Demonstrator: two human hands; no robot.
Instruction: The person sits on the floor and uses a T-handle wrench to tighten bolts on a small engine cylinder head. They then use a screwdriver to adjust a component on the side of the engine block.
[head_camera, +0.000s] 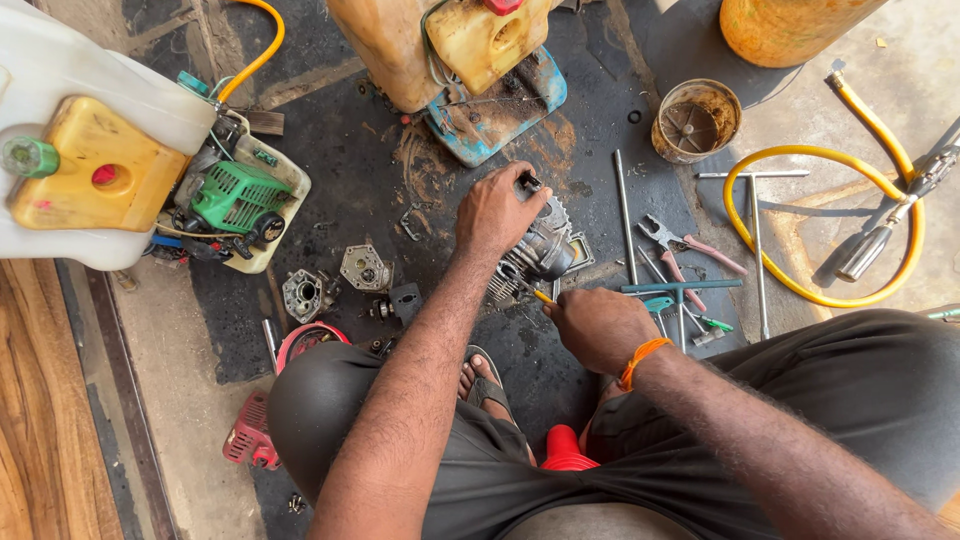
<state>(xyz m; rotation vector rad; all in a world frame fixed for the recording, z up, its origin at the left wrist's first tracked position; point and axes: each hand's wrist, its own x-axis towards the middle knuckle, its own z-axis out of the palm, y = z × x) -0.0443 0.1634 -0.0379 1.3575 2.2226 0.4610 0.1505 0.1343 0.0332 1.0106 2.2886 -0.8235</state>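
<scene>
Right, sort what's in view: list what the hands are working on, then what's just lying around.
In hand:
- left hand gripping the grey finned metal engine block
- right hand holding a thin yellow-handled tool

Lying about:
- red-handled metal pliers
- coiled yellow hose
- rusty round tin
- green engine cover

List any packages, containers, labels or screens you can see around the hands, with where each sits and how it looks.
No screens or readable labels.
White tank, far left: yellow top, green cap.
Yellow-tan tank, top centre, on a blue base.
Orange drum, top right: only its bottom shows.
Round tin, right of centre: open, rusty inside.
Left hand grips a finned metal engine part.
</scene>
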